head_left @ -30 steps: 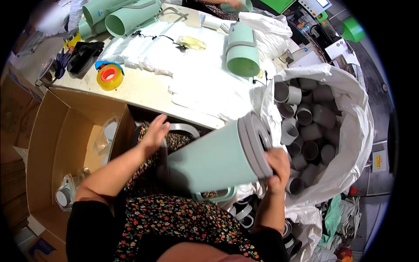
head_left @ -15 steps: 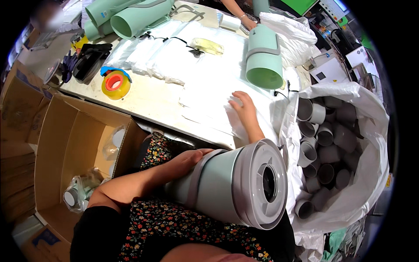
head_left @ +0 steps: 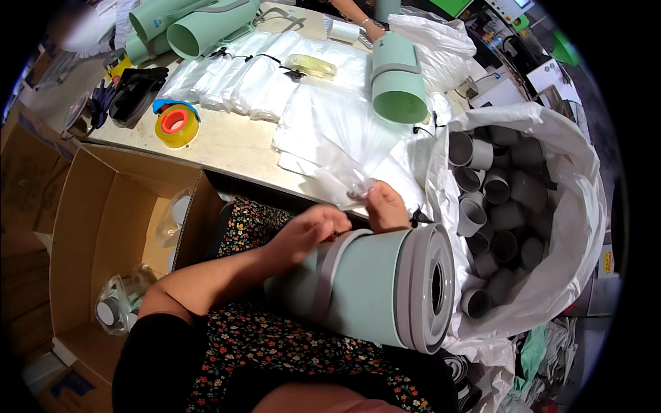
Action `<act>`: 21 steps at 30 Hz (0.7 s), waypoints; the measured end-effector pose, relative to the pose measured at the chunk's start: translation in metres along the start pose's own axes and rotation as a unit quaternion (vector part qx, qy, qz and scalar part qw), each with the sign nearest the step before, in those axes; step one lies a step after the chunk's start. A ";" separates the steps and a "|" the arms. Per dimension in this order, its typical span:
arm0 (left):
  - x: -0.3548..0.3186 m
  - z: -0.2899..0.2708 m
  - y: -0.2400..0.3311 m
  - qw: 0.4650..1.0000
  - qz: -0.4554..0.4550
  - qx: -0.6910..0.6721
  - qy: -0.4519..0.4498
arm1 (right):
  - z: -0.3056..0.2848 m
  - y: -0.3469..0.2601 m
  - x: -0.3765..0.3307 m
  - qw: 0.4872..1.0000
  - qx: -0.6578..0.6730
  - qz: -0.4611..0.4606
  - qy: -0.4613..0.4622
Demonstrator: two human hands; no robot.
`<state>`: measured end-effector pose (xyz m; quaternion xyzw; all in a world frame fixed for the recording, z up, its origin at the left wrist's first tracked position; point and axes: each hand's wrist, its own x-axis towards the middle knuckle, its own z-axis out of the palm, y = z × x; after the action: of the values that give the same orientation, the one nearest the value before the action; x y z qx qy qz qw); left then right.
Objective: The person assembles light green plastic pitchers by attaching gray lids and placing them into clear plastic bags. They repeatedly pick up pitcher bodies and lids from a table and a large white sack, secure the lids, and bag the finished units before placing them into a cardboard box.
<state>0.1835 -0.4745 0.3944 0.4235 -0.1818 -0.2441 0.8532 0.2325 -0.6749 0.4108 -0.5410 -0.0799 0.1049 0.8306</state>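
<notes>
Across my lap lies a pale green cylindrical container (head_left: 365, 286) with a grey strap around it and a grey lid with a round opening (head_left: 437, 288) at its right end. My right hand (head_left: 387, 206), beyond the container, pinches the edge of a clear plastic bag (head_left: 337, 172) lifted off the stack of flat bags (head_left: 351, 131). Just left of it, my left hand (head_left: 310, 233) hovers over the strapped part of the container. Its fingers are loosely bent with the thumb apart, and nothing shows in them.
A white sack (head_left: 585, 206) of grey cups stands at the right. An open carton (head_left: 76, 241) with bagged parts sits left. The table holds a tape roll (head_left: 177, 125), a standing green container (head_left: 399, 82) and more at back left. Someone's arm (head_left: 358, 14) reaches in at the far side.
My right hand has drawn back toward me with a bag's edge pinched in it. The left hand has left the container's side and moved right toward the bag. The view has shifted slightly.
</notes>
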 end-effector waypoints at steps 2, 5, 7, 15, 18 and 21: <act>0.021 0.013 0.018 0.986 -0.036 0.129 0.102 | -0.006 0.008 -0.007 0.995 0.083 0.030 -0.046; 0.055 0.010 0.015 0.896 0.137 0.416 0.071 | 0.020 -0.001 -0.011 0.993 0.092 0.079 -0.006; 0.068 0.009 0.020 0.908 0.108 0.403 0.037 | 0.012 0.005 -0.008 0.993 0.098 0.055 0.029; 0.094 -0.075 0.040 0.719 0.056 0.656 0.224 | -0.051 -0.008 -0.047 0.891 0.415 -0.107 0.152; 0.056 -0.001 0.071 0.909 0.146 0.365 0.137 | -0.047 -0.033 -0.107 0.918 0.329 -0.178 0.135; 0.003 0.041 0.096 0.847 0.348 0.393 -0.084 | -0.013 -0.069 -0.165 0.954 0.161 -0.247 0.053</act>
<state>0.1901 -0.4518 0.4961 0.6105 -0.4687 0.1265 0.6258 0.0824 -0.7562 0.4658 -0.3678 -0.1489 -0.1206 0.9099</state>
